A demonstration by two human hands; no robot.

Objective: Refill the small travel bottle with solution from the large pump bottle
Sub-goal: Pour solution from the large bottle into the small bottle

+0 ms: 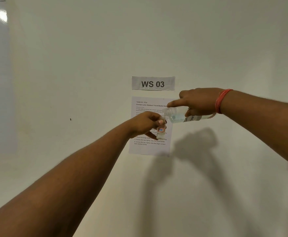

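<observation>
Pale white surface fills the view, both arms stretched out over it. Left hand [144, 124] curls around the small travel bottle [161, 131], held upright, open mouth at 12 o'clock, red-edged label facing out, a little clear liquid at its base. Right hand [197, 101] grips the large bottle [179, 115], tipped almost level, index finger laid straight along its top; its open neck sits just above the small bottle's mouth, at 1 o'clock from it. Bluish solution pools in its lower side. Red wristband [221, 101] on the right wrist. Behind both bottles lies a printed task sheet [150, 146]; at 12 o'clock from that, a "WS 03" label [153, 83]. Hand shadows fall toward 5 o'clock.
</observation>
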